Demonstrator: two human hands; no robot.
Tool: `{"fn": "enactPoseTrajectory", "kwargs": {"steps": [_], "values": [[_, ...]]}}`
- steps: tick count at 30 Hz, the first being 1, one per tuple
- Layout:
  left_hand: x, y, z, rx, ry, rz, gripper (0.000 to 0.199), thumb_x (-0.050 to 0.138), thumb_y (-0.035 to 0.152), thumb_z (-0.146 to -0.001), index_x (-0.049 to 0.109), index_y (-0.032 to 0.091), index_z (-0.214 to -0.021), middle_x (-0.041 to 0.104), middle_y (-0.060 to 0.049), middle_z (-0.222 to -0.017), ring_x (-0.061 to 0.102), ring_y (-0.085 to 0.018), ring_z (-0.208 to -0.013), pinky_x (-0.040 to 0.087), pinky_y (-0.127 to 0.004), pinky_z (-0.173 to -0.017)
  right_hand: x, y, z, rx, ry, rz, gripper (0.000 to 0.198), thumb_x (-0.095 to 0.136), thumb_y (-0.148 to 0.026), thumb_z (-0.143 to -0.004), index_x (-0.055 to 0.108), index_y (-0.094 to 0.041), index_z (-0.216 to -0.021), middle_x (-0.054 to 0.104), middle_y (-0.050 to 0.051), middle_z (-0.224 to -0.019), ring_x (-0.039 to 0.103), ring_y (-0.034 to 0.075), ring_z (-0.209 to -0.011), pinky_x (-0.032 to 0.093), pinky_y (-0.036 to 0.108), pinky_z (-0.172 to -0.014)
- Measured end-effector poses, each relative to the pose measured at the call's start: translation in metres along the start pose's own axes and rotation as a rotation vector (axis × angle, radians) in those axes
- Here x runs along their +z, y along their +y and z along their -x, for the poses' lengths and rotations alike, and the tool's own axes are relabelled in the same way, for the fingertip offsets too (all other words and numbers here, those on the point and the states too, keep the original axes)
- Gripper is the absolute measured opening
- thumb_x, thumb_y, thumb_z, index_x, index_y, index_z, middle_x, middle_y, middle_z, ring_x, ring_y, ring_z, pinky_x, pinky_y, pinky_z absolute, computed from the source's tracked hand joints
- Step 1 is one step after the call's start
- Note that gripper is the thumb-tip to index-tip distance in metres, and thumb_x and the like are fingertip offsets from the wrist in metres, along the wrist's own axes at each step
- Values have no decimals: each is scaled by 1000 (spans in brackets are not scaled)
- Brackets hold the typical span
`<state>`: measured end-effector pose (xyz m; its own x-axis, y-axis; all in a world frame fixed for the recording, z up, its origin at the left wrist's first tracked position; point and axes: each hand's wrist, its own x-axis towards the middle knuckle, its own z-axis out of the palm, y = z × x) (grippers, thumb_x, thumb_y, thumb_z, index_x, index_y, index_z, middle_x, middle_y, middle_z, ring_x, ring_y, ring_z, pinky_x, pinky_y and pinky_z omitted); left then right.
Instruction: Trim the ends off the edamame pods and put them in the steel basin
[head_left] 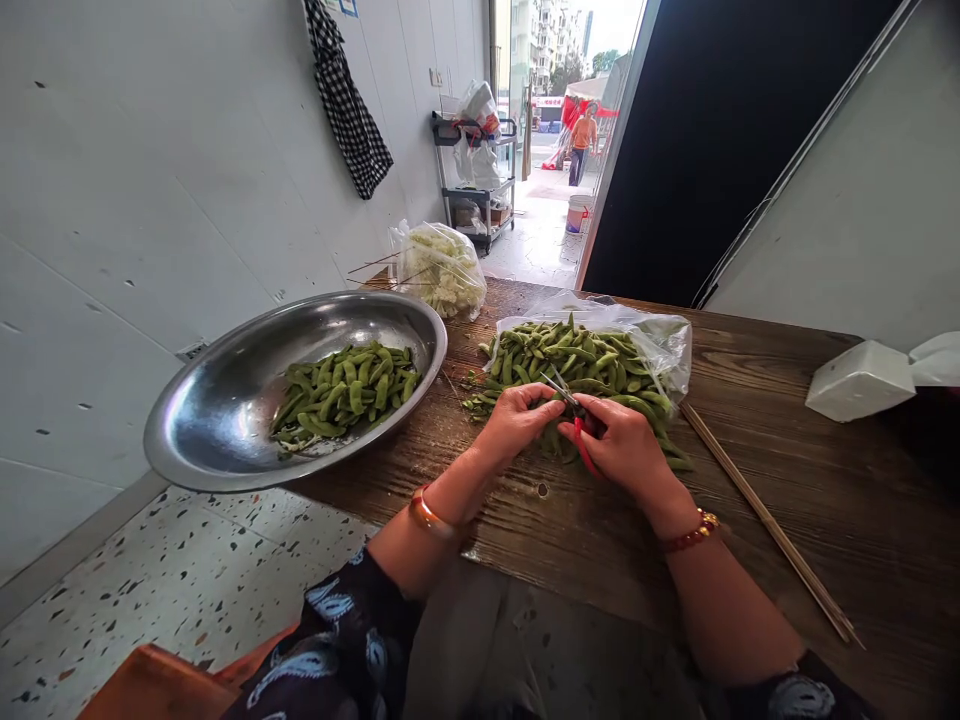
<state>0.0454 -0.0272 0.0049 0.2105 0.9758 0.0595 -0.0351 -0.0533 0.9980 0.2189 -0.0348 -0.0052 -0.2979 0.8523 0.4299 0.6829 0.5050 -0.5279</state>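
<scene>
At the near edge of the wooden table (787, 480), the right hand (626, 445) is closed around red-handled scissors (574, 415), while the left hand (517, 420) pinches a green pod at the blades. Just beyond lies the pod pile (577, 365) on a plastic bag (667, 345). Farther left, a steel basin (225, 410) holds more pods.

My scissors (568, 408) have bare metal blades and glossy red plastic grips. The bowl (225, 400) is shiny, smooth steel — the table (787, 480) rough-grained, matt wood. Thin clear plastic bag (660, 340) — crinkled, glossy.
</scene>
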Motion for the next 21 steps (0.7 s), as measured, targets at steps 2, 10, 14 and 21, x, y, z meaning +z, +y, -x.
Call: {"fn": "enactPoseTrajectory", "kwargs": {"steps": [2, 10, 14, 21], "values": [[-2, 1, -1, 9, 17, -54, 29, 69, 40, -72, 68, 12, -81, 50, 4, -55, 33, -5, -45, 22, -20, -43, -1, 1, 0, -4, -15, 5, 38, 62, -42, -82, 67, -19, -112, 69, 7, -83, 60, 20, -71, 48, 32, -69], [-12, 0, -5, 130, -7, -332, 21, 64, 31, -75, 71, 11, -77, 58, 0, -63, 44, -10, -58, 32, -21, -56, -9, -1, -1, 41, -148, -46, 32, 61, -45, -82, 71, -20, -98, 65, 2, -68, 54, 16, -60, 41, 28, -60], [-14, 0, -5, 157, -3, -417, 15, 65, 27, -73, 71, 12, -73, 61, 0, -63, 48, -11, -62, 34, -22, -59, -13, -2, -2, 57, -195, -58, 28, 61, -45, -81, 71, -19, -85, 62, -1, -62, 49, 14, -54, 37, 25, -55], [-14, 0, -8, 37, 126, -124, 19, 74, 30, -66, 65, 14, -72, 53, 4, -57, 40, -6, -50, 28, -19, -48, -15, 1, -3, 103, -201, -126, 31, 60, -47, -81, 71, -18, -81, 56, -3, -57, 44, 12, -52, 33, 24, -51]]}}
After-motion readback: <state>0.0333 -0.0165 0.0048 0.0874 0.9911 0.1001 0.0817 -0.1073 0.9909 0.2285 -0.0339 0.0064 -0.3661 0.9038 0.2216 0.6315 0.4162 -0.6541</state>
